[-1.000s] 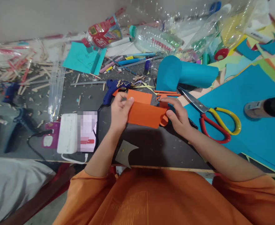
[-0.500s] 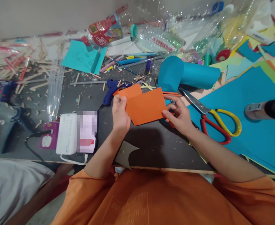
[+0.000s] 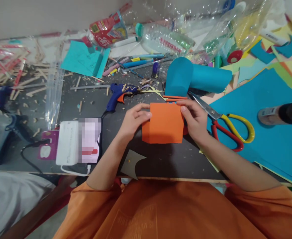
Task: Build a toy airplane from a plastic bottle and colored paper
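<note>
Head view, me standing by. Nearest is the person's orange shirt (image 3: pixel 136 212), a neighbour's arm (image 3: pixel 40 210) off to the left. At the front edge of the desk (image 3: pixel 111 139) lies a grey paper scrap (image 3: pixel 132 164). Beyond it, orange paper (image 3: pixel 164 124) is held upright above the desk, between the hands. Left hand (image 3: pixel 136 121): grip pinching the paper's left edge, thumb in front. Right hand (image 3: pixel 195 119): grip pinching its upper right corner, thumb likewise. (A darker strip runs down the left side; one folded sheet or two, cannot tell.) Scissors (image 3: pixel 216 116) just beside the right hand, handles over a large blue sheet (image 3: pixel 272 152). Farther: a blue glue gun (image 3: pixel 116 94), then a blue paper tube (image 3: pixel 209 78). Beyond these, pens (image 3: pixel 138 62), and at the back a clear bottle (image 3: pixel 160 38) with a green cap, lying down.
</note>
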Tool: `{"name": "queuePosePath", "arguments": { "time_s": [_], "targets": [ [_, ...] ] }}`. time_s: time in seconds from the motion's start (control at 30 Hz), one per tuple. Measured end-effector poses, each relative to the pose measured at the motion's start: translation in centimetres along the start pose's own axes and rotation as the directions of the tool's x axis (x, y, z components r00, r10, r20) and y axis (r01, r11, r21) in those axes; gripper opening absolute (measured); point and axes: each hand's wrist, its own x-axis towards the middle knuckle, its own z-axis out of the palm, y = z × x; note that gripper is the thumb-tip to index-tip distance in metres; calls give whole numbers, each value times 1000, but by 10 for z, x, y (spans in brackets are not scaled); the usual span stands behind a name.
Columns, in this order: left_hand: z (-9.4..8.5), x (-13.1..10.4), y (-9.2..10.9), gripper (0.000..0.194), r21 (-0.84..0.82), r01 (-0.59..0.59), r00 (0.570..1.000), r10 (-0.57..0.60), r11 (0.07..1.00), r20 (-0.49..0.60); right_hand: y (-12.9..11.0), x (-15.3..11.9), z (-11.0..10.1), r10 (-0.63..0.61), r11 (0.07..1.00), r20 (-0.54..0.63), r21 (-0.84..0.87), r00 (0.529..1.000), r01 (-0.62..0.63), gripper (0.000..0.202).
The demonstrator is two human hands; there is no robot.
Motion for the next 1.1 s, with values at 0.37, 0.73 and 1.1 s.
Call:
{"name": "queuePosePath", "arguments": {
  "time_s": [0.37,0.73,1.1],
  "targets": [
    [8,1,-4,38,41,-24,999,25,999,-35,-2,-5,0,103,955,358,227,928,-193,55],
    [7,-2,-5,50,35,22,997,-25,999,75,-5,-1,4,278,832,369,369,887,-414,39],
    [6,-5,-1,30,99,-17,999,13,995,45,-2,-2,2,233,869,362,338,903,-360,32]
  ]
}}
